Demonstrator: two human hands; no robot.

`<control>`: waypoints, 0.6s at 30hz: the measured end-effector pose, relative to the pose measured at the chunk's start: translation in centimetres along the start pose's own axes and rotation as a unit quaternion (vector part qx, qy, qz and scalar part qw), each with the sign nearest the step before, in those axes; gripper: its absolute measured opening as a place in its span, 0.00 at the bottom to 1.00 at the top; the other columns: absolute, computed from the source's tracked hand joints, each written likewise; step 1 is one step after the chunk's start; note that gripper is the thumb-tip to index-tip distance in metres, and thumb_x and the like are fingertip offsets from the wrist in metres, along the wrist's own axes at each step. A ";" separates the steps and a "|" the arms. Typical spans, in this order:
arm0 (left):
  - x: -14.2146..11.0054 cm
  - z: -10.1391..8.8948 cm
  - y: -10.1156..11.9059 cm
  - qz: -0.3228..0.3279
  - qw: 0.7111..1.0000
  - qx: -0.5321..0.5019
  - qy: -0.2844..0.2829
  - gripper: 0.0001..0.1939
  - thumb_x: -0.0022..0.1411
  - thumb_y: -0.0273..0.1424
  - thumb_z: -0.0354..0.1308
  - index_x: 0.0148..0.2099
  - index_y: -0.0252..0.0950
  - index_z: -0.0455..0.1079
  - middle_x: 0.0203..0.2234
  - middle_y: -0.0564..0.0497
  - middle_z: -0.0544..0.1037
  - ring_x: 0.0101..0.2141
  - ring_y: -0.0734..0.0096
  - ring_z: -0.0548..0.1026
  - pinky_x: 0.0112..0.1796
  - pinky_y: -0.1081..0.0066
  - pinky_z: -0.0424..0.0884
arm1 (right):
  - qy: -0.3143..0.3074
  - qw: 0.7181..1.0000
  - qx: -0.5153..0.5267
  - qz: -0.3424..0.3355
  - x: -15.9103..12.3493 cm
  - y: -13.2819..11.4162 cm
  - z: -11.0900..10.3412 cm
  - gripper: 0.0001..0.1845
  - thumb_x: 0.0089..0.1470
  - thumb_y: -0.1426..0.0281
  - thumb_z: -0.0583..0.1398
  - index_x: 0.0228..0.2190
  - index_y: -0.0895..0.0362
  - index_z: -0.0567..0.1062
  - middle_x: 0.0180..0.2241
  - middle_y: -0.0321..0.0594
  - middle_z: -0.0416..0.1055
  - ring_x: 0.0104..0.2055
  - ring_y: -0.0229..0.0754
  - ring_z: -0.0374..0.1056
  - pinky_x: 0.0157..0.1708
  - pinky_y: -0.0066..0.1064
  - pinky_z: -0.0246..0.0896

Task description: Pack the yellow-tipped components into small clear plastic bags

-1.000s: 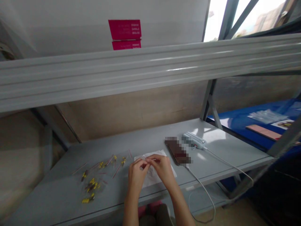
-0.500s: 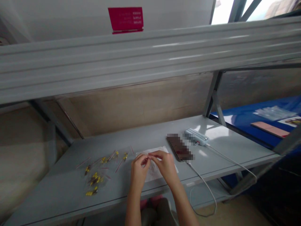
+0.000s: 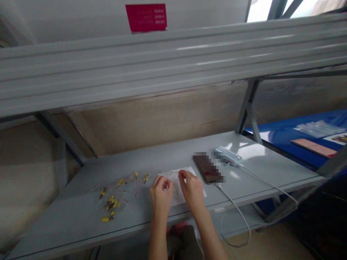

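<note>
Head view shows the left hand [image 3: 162, 191] and right hand [image 3: 193, 188] curled, apart, over a white sheet [image 3: 178, 197] near the front edge of the table [image 3: 67, 216], probably for easy reach, though whether they pinch anything I cannot tell.

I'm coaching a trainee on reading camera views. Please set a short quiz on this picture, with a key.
1. On which side of the white sheet do the small yellow pieces lie? A) right B) left
2. True or false: the left hand and right hand touch each other.
3. What lies nearest the sheet on its right?

Key: 1. B. 2. False; a gap shows. 3. What looks like a phone.
</note>
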State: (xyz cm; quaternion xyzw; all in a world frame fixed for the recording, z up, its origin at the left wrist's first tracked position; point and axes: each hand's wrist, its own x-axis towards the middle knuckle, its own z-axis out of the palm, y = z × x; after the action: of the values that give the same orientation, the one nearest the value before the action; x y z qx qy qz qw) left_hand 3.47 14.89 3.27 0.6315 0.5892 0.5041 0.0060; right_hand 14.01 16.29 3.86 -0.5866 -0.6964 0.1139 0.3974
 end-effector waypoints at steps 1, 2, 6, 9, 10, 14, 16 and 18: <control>-0.1 0.1 -0.1 0.003 1.000 0.014 0.009 0.12 0.52 0.24 0.49 0.18 0.36 0.58 0.16 0.56 0.62 0.20 0.78 0.62 0.25 0.76 0.59 | 0.003 1.000 0.013 0.003 0.1 0.1 0.0 0.12 0.55 0.70 0.51 0.32 0.58 0.74 0.30 0.45 0.75 0.33 0.44 0.71 0.32 0.30 0.58; -0.1 0.1 -0.1 0.006 1.000 0.018 0.005 0.12 0.52 0.24 0.49 0.18 0.37 0.57 0.15 0.57 0.61 0.19 0.78 0.61 0.24 0.76 0.58 | 0.003 0.999 0.033 0.002 0.2 0.1 -0.1 0.12 0.55 0.69 0.52 0.32 0.58 0.74 0.29 0.45 0.75 0.33 0.44 0.71 0.33 0.30 0.59; -0.1 -0.1 0.2 0.015 0.999 -0.011 -0.045 0.12 0.52 0.25 0.49 0.19 0.37 0.55 0.16 0.57 0.60 0.18 0.79 0.59 0.23 0.76 0.57 | -0.031 0.989 0.146 0.000 0.4 -0.2 -0.8 0.10 0.50 0.70 0.55 0.36 0.56 0.73 0.31 0.40 0.75 0.30 0.40 0.71 0.32 0.29 0.62; -0.1 -0.6 0.7 0.026 0.998 -0.026 -0.052 0.12 0.53 0.25 0.49 0.19 0.37 0.56 0.16 0.57 0.60 0.18 0.79 0.59 0.24 0.76 0.58 | -0.069 0.977 0.202 0.012 0.7 0.0 -0.9 0.20 0.46 0.71 0.59 0.44 0.54 0.70 0.35 0.39 0.75 0.29 0.39 0.72 0.32 0.29 0.65; -0.1 -0.7 0.9 0.031 0.997 -0.031 -0.060 0.11 0.53 0.25 0.49 0.19 0.37 0.57 0.16 0.57 0.60 0.18 0.79 0.59 0.24 0.76 0.58 | -0.071 0.974 0.212 0.025 0.8 0.3 -0.8 0.19 0.45 0.71 0.58 0.43 0.54 0.72 0.35 0.40 0.75 0.28 0.39 0.72 0.31 0.30 0.66; -0.2 -0.7 0.4 0.026 0.993 -0.064 -0.098 0.08 0.53 0.26 0.49 0.23 0.37 0.61 0.22 0.54 0.65 0.25 0.75 0.65 0.30 0.74 0.62 | -0.060 0.947 0.302 0.088 1.3 1.6 0.2 0.14 0.47 0.68 0.55 0.34 0.59 0.77 0.31 0.43 0.75 0.26 0.39 0.71 0.28 0.31 0.69; -0.2 -0.3 -0.7 -0.020 0.992 -0.097 -0.075 0.05 0.56 0.30 0.49 0.32 0.37 0.65 0.31 0.50 0.69 0.34 0.71 0.68 0.37 0.71 0.64 | -0.063 0.922 0.366 0.108 1.7 2.0 0.4 0.16 0.45 0.65 0.57 0.34 0.60 0.77 0.31 0.43 0.75 0.27 0.40 0.71 0.26 0.32 0.71; 0.0 0.4 -2.2 -0.115 0.983 -0.143 -0.025 0.12 0.58 0.36 0.47 0.43 0.37 0.63 0.41 0.46 0.68 0.42 0.67 0.68 0.42 0.67 0.64 | -0.063 0.895 0.424 0.123 2.2 2.1 0.4 0.18 0.42 0.62 0.59 0.33 0.60 0.77 0.33 0.43 0.74 0.31 0.42 0.71 0.26 0.34 0.72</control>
State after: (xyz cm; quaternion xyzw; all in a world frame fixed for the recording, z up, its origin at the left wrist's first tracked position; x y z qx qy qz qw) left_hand 2.12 15.75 1.76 0.5644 0.5795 0.5629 0.1695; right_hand 15.25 18.99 3.19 -0.4350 -0.5280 0.4826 0.5469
